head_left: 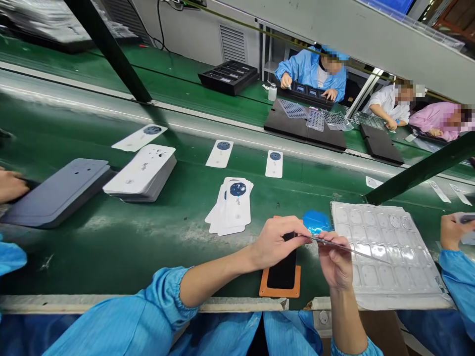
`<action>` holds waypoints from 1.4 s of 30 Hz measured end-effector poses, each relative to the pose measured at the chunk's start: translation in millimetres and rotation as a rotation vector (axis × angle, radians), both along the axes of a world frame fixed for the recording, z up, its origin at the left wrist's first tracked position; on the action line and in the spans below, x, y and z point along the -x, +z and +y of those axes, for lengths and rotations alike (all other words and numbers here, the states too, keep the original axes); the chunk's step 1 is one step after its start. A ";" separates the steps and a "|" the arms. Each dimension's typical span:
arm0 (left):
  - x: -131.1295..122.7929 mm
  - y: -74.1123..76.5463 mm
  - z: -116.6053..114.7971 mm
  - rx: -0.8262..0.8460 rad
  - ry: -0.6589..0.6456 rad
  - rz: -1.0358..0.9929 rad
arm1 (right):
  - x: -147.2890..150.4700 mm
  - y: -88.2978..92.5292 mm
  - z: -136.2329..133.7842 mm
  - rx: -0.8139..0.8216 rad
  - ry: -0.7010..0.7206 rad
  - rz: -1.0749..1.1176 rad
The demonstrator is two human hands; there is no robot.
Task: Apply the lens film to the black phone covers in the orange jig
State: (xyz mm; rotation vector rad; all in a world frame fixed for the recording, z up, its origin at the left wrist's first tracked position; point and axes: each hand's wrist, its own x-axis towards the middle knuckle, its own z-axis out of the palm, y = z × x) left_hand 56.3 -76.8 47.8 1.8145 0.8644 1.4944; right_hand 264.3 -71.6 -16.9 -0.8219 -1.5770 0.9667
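A thin flat panel (365, 255), seen almost edge-on, is held up above the bench between my two hands. My left hand (276, 243) pinches its left end between thumb and fingers. Curled round its near part, my right hand (337, 262) grips it from the right, fingers on top. Below my left hand lies an orange fixture with a black pad (282, 269), partly covered by that hand. A round blue object (316, 221) sits just behind my hands. To the left is a loose pile of white phone back panels (237, 210) with dark camera circles.
A clear blister tray (389, 247) lies at right, beside a co-worker's hand (451, 232). Stacks of white panels (143, 170) and grey sheets (59, 193) stand left. Single panels (219, 153) lie along the belt. A slanted dark post (419, 173) crosses at right. Co-workers sit opposite.
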 end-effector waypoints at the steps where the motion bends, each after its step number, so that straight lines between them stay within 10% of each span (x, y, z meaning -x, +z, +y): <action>1: -1.5 -0.6 0.0 -0.031 -0.005 -0.002 | 3.2 1.8 0.4 0.014 0.038 0.080; 9: -13.2 -5.2 -2.8 -0.282 0.001 -0.014 | 25.5 18.0 2.8 0.176 0.106 0.617; 14: -15.2 -9.5 5.9 0.021 0.090 -0.023 | 35.4 14.1 9.7 0.264 -0.011 0.600; 20: 24.0 12.2 38.5 0.386 0.038 0.022 | 28.1 57.9 115.9 0.277 -0.261 0.507; 24: 72.4 33.1 48.2 0.345 0.120 -0.096 | 37.2 63.7 178.8 0.401 -0.244 0.158; 32: 142.6 49.0 42.3 0.300 0.503 -0.254 | 142.1 0.7 205.7 0.389 -0.219 -0.592; 37: 151.7 50.7 40.0 0.322 0.544 -0.123 | 204.7 7.3 248.2 0.476 -0.394 -0.893; 42: 157.3 42.0 50.0 0.314 0.588 0.206 | 206.0 24.3 255.5 0.501 -0.414 -1.024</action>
